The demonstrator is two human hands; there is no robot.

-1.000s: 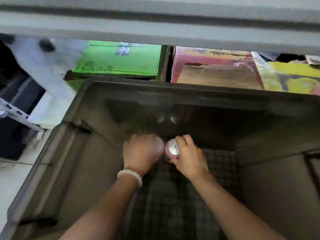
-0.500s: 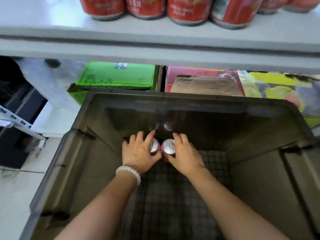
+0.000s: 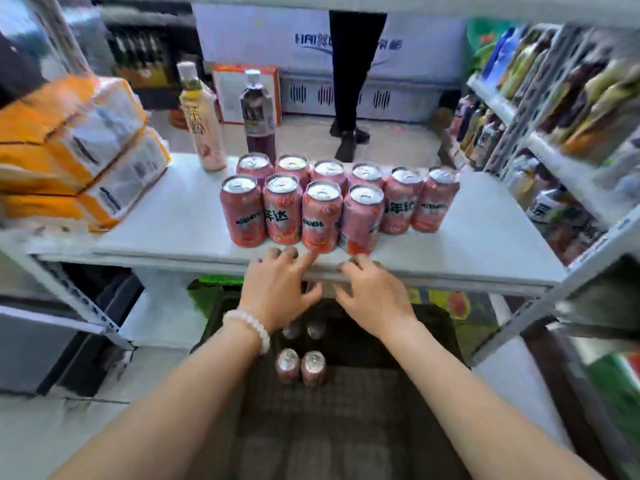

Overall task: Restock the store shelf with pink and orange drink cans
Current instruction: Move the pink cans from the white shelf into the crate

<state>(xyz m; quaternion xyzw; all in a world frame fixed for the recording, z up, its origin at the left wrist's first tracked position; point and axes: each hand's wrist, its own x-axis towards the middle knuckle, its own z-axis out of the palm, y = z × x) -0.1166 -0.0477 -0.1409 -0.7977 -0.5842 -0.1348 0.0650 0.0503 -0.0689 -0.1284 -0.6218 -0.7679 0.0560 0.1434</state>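
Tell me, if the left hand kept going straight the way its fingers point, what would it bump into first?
Probably the front row of pink cans on the shelf; the left hand points right at them.

Bright, even light; edges smeared with blur and wide-angle warping.

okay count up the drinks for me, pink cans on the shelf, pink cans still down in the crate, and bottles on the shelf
Pink cans on the shelf: 10
Pink cans in the crate: 2
Bottles on the shelf: 2
Total: 14
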